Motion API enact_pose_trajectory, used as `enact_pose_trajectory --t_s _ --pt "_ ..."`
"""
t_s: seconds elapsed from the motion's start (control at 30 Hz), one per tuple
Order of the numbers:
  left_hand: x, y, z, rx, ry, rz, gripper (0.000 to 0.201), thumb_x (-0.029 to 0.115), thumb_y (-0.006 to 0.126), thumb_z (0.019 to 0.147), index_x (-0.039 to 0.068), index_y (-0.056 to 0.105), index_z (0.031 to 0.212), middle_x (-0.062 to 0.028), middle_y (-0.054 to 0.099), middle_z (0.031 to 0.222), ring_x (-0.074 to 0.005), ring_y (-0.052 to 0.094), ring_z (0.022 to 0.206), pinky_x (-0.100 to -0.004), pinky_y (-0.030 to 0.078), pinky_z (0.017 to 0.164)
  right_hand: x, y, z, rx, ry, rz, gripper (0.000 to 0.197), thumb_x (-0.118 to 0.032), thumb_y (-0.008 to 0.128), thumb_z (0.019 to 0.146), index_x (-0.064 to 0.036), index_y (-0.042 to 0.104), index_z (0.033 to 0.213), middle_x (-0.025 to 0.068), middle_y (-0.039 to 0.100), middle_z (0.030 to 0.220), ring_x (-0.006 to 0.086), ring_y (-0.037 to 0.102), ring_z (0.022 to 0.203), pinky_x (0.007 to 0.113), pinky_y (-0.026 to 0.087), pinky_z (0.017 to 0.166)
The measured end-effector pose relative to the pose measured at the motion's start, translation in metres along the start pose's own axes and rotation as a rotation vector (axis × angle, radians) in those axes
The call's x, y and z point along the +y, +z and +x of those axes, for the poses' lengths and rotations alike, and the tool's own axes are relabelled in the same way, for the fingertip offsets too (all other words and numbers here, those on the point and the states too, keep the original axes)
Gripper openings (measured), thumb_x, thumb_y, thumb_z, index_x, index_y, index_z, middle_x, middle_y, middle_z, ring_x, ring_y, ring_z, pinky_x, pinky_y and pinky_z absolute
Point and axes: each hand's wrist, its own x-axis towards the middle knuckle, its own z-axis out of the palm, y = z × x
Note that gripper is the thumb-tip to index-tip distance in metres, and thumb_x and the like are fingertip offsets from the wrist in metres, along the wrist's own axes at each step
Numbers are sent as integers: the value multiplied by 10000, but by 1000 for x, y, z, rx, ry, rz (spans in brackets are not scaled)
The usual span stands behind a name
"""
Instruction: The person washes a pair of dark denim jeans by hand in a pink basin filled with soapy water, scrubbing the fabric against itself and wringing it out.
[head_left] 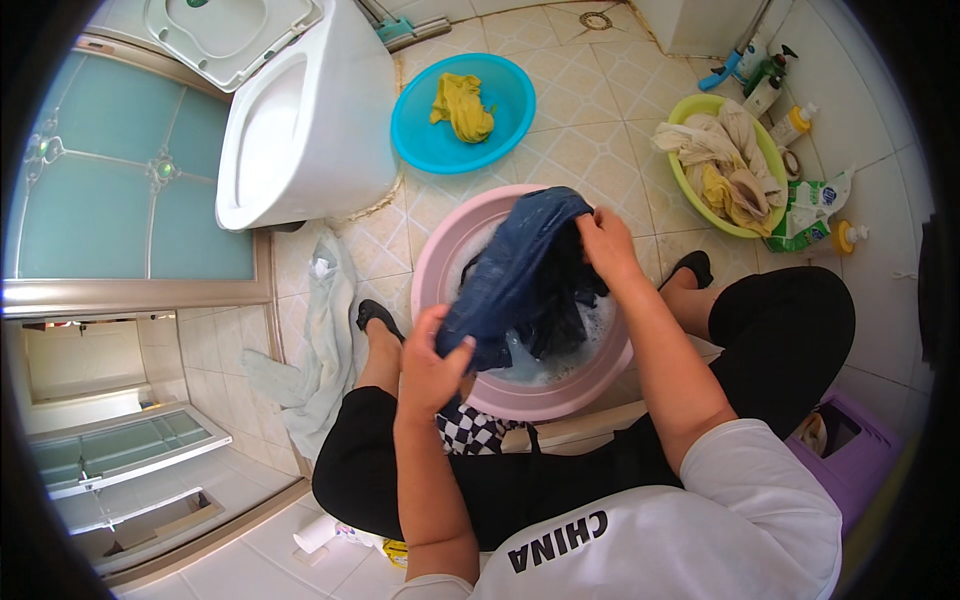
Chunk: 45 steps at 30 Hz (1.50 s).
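Observation:
My left hand grips the near left end of a wet dark blue garment, its thumb lying across the cloth. At the far right end, my right hand has its fingers closed on the same garment. Stretched between both hands, the cloth hangs over a pink basin that stands on the floor between my legs. Soapy water with white suds fills part of the basin. Darker, nearly black fabric lies in the water under the garment; whether it is one piece with it, I cannot tell.
A blue basin with a yellow cloth stands beyond, beside a white toilet. Far right is a green basin of light clothes, with several bottles along the wall. A pale cloth lies left; a purple box sits right.

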Motion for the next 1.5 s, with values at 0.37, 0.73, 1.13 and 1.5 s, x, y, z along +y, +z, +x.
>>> enact_pose_trajectory --t_s 0.37,0.73,1.13,1.5 --pt "-16 61 -10 -604 -32 218 333 143 642 787 36 571 1095 -116 533 1111 -201 521 1010 -269 443 801 -2 13 -30 -852 351 1274 516 -526 381 892 -64 600 961 77 625 944 197 605 826 352 507 756" --pt "-3 30 16 -193 272 -5 594 -103 575 698 70 440 1249 -117 477 1212 -264 404 1200 -324 277 1019 -30 27 -89 -1308 189 626 377 -388 424 925 -54 578 1008 1 592 909 73 537 772 247 468 695" --pt "2 9 29 333 76 -709 102 -36 419 749 30 495 732 -2 531 725 -70 465 647 -196 402 641 23 14 -16 -989 -257 180 543 -349 661 777 -23 490 1177 126 592 1056 187 541 994 303 393 902" --pt "68 -20 23 544 192 -681 54 -19 441 802 32 455 795 -51 549 787 -118 532 744 -240 442 731 -17 -4 -38 -695 -385 19 179 -145 572 783 -29 604 916 115 625 801 194 586 783 326 444 720"
